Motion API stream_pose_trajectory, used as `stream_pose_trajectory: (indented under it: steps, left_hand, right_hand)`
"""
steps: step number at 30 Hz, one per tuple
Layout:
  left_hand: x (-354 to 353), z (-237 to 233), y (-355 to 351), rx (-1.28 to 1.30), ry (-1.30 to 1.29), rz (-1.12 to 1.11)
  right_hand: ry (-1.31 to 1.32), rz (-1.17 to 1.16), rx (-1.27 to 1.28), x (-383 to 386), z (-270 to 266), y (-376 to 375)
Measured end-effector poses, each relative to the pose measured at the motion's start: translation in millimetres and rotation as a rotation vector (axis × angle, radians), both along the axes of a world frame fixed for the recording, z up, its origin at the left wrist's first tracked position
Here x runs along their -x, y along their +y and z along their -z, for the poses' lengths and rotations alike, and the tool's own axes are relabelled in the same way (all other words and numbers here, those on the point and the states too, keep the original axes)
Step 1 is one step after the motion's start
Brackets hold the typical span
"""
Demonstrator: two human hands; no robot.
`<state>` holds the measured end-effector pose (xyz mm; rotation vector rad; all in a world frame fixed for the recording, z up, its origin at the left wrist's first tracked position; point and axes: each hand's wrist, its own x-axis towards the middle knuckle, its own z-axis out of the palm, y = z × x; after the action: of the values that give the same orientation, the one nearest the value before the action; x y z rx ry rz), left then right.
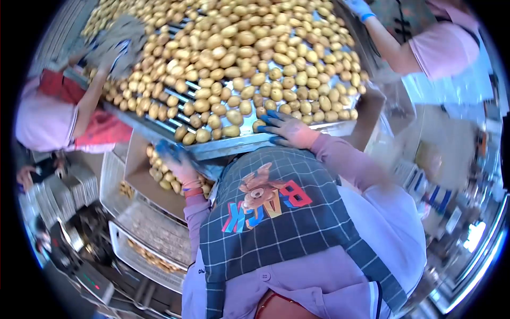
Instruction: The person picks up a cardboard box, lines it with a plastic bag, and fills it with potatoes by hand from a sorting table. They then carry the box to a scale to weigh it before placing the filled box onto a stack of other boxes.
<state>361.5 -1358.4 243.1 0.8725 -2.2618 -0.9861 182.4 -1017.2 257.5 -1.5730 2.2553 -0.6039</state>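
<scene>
My right hand (289, 131), in a glove with blue fingertips, lies with fingers spread at the near rim of a metal sorting table (234, 146). Its fingertips touch small yellow-brown oval potatoes (234, 117), or produce much like them. Lower and to the left, my left hand (178, 161) hangs over a cardboard box (151, 186) that holds more potatoes (166, 182). Blur smears its blue fingers, and I cannot make out whether anything is between them. Metal bars (175, 95) show through gaps among the potatoes on the table.
At the left, a co-worker's gloved hand (114, 53) is over the potatoes beside a grey cloth-like bundle (130, 40). Another co-worker's blue-gloved hand (358, 8) is at the far right. White crates (119, 234) stand below left; a cardboard box (374, 114) adjoins the table's right end.
</scene>
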Motion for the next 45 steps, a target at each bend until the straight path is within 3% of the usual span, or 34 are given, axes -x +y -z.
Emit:
stream_pose_trajectory:
  steps: [1,2,3,4,6,8,10,11,14,18,20,22,24,26,28,29,30,31,32,33,34,35,38,40,42,45]
  left_hand:
    - [18,0,15,0.120,-0.135,0.095]
    - [33,-2,28,0.247,-0.270,0.184]
    - [40,24,26,0.276,-0.412,0.207]
    - [53,14,40,0.445,-0.593,0.235]
    - [60,13,50,0.456,-0.678,0.203]
    - [59,11,49,0.444,-0.649,0.223]
    - [58,14,50,0.467,-0.653,0.255]
    - [56,15,50,0.451,-0.631,0.251]
    - [57,11,54,0.439,-0.598,0.235]
    - [56,12,56,0.440,-0.614,0.203]
    - [57,13,55,0.462,-0.585,0.226]
    - [55,13,54,0.457,-0.562,0.214]
    - [52,19,50,0.449,-0.498,0.248]
    - [53,13,54,0.454,-0.539,0.232]
    - [54,10,53,0.446,-0.581,0.211]
    - [53,11,54,0.427,-0.561,0.208]
    - [52,11,55,0.407,-0.542,0.210]
    - [54,8,56,0.413,-0.549,0.198]
    - [54,6,57,0.407,-0.547,0.195]
    - [55,5,58,0.383,-0.551,0.191]
    - [54,4,58,0.359,-0.558,0.184]
    - [54,4,58,0.357,-0.556,0.174]
    - [56,3,56,0.413,-0.590,0.186]
    - [54,9,54,0.461,-0.556,0.204]
    - [53,5,55,0.476,-0.549,0.198]
    - [53,4,53,0.436,-0.545,0.203]
  right_hand:
    - [-0.041,0.115,-0.159,-3,6,28]
    - [-0.017,0.211,-0.078,0,14,48]
    - [0.011,0.274,-0.139,2,17,57]
    - [0.032,0.339,-0.196,3,13,66]
    - [0.013,0.587,-0.158,-1,12,74]
    - [0.004,0.883,-0.111,-11,4,60]
    - [-0.012,0.583,0.086,-18,-8,52]
    - [0.025,0.397,-0.047,-26,-4,56]
    - [0.032,0.462,-0.203,-11,1,91]
    - [0.221,1.104,-0.211,34,20,49]
    - [0.031,1.070,0.088,66,15,-10]
    - [-0.395,0.837,-0.120,84,8,-78]
    - [0.172,0.673,-0.012,39,5,-113]
    - [0.134,0.288,0.037,25,6,-88]
    - [0.171,0.131,0.026,34,17,-37]
    - [0.127,0.187,-0.053,42,26,-9]
    - [0.057,0.252,-0.092,51,-1,17]
    - [0.271,0.304,-0.049,66,28,53]
    - [0.375,0.267,-0.099,77,6,77]
    - [0.159,0.414,-0.281,87,-9,91]
    - [0.218,0.633,-0.121,96,7,102]
    - [0.323,0.718,-0.151,113,25,109]
    - [0.343,0.928,0.242,149,12,54]
    - [0.168,1.036,0.257,161,65,6]
    - [0.254,1.018,-0.232,117,29,-48]
    - [0.267,0.543,-0.187,66,5,-38]
